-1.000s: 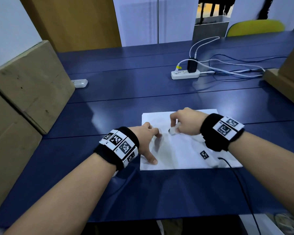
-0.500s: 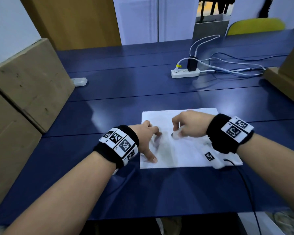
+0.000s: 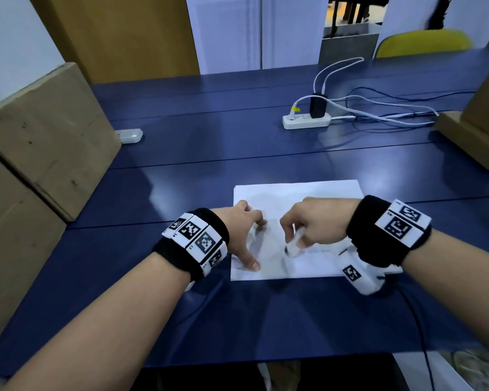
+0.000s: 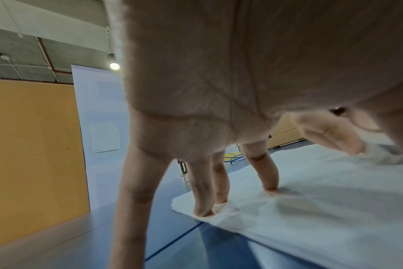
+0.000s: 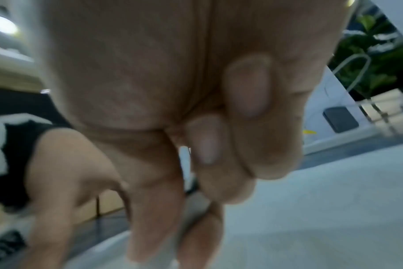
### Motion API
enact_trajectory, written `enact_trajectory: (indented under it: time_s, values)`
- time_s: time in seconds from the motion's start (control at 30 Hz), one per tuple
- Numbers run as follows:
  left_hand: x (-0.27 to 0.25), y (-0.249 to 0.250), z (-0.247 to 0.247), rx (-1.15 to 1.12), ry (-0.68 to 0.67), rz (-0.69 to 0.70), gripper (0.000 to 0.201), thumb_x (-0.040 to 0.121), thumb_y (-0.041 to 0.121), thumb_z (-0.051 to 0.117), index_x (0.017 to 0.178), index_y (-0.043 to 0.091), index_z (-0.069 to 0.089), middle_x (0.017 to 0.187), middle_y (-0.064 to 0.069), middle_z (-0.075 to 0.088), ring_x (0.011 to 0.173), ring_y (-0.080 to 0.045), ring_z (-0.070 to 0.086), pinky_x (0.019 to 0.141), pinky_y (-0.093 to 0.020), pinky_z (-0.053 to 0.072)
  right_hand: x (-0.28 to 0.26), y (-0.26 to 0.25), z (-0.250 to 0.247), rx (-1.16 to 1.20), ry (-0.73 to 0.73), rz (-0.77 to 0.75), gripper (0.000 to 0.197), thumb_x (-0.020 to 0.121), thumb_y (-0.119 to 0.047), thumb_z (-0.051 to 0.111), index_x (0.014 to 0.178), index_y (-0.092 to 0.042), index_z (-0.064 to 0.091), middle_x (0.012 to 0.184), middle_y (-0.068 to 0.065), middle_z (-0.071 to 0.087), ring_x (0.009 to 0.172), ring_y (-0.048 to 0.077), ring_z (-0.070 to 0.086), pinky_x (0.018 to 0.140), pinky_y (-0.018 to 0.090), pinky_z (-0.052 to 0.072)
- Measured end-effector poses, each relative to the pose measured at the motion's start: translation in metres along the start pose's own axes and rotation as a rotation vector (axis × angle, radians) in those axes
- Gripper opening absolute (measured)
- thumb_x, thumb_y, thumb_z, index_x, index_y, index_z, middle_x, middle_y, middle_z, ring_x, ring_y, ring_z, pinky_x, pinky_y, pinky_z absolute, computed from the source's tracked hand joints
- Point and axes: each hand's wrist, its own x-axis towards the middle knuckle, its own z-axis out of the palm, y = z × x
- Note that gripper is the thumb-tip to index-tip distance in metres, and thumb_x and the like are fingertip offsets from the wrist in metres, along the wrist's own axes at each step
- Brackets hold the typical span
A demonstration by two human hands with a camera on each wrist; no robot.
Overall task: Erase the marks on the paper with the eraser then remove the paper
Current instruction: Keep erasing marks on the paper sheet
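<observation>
A white sheet of paper [image 3: 316,193] lies flat on the blue table [image 3: 237,153], near its front edge. My left hand [image 3: 243,235] presses straight, spread fingers on the sheet's left side; in the left wrist view its fingertips [image 4: 270,185] stand on the paper [image 4: 334,209]. My right hand [image 3: 314,221] pinches a small white eraser [image 3: 294,249] and holds its tip down on the middle of the sheet. In the right wrist view the curled fingers [image 5: 219,163] hide the eraser. No marks show clearly on the paper.
Cardboard boxes [image 3: 40,136] stand along the table's left side, and another [image 3: 477,131] stands at the right. A white power strip [image 3: 307,121] with cables lies at the back. A small white case [image 3: 129,135] sits near the left boxes. A yellow chair [image 3: 424,42] is behind the table.
My right hand has slid the eraser toward me and a little to the right across the sheet. The left hand keeps pressing the same spot.
</observation>
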Motion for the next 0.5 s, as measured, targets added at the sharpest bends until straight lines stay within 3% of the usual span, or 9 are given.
enact_trajectory:
  time_s: [0.1, 0.17, 0.27, 0.33, 0.37, 0.5]
  values:
    - [0.000, 0.001, -0.001, 0.005, -0.009, -0.006, 0.101, 0.059, 0.058, 0.083, 0.143, 0.031, 0.033, 0.140, 0.004, 0.031, 0.107, -0.024, 0.059, 0.089, -0.038, 0.050, 0.013, 0.009, -0.011, 0.026, 0.215, 0.110, 0.016, 0.079, -0.041, 0.073, 0.076, -0.035, 0.059, 0.078, -0.010, 0.057, 0.087, 0.021, 0.059, 0.079, 0.034, 0.050]
    - [-0.001, 0.001, -0.001, 0.001, -0.013, -0.013, 0.101, 0.059, 0.058, 0.083, 0.142, 0.031, 0.033, 0.141, 0.004, 0.030, 0.107, -0.024, 0.059, 0.090, -0.041, 0.051, 0.014, 0.014, -0.017, 0.071, 0.285, 0.144, 0.018, 0.077, -0.043, 0.072, 0.074, -0.033, 0.057, 0.079, -0.008, 0.061, 0.089, 0.025, 0.061, 0.080, 0.037, 0.053]
    - [-0.001, 0.000, 0.000, -0.005, -0.003, -0.007, 0.101, 0.058, 0.058, 0.083, 0.142, 0.032, 0.034, 0.139, 0.005, 0.031, 0.105, -0.023, 0.059, 0.089, -0.040, 0.051, 0.001, 0.006, -0.009, 0.079, 0.117, 0.034, 0.011, 0.072, -0.034, 0.070, 0.079, -0.030, 0.062, 0.081, -0.004, 0.068, 0.082, 0.020, 0.061, 0.075, 0.031, 0.050]
    - [-0.001, -0.001, 0.001, -0.003, -0.001, -0.002, 0.100, 0.058, 0.058, 0.083, 0.141, 0.033, 0.034, 0.138, 0.005, 0.032, 0.104, -0.022, 0.059, 0.087, -0.037, 0.051, -0.007, -0.001, 0.001, 0.079, -0.047, -0.006, 0.012, 0.077, -0.022, 0.070, 0.087, -0.028, 0.066, 0.077, -0.006, 0.067, 0.075, 0.012, 0.059, 0.067, 0.027, 0.044]
    - [-0.001, 0.000, 0.001, -0.001, -0.001, -0.001, 0.100, 0.058, 0.058, 0.083, 0.141, 0.033, 0.034, 0.138, 0.005, 0.032, 0.104, -0.022, 0.060, 0.087, -0.037, 0.051, -0.006, -0.001, 0.003, 0.067, -0.061, -0.005, 0.013, 0.079, -0.020, 0.070, 0.089, -0.027, 0.067, 0.074, -0.007, 0.065, 0.074, 0.011, 0.057, 0.066, 0.026, 0.042]
    - [-0.002, 0.002, -0.001, -0.004, -0.012, -0.010, 0.100, 0.059, 0.057, 0.084, 0.142, 0.031, 0.034, 0.140, 0.005, 0.031, 0.105, -0.024, 0.059, 0.089, -0.040, 0.051, 0.015, 0.012, -0.013, 0.067, 0.242, 0.130, 0.016, 0.080, -0.042, 0.072, 0.083, -0.031, 0.061, 0.076, -0.009, 0.062, 0.088, 0.020, 0.060, 0.084, 0.036, 0.053]
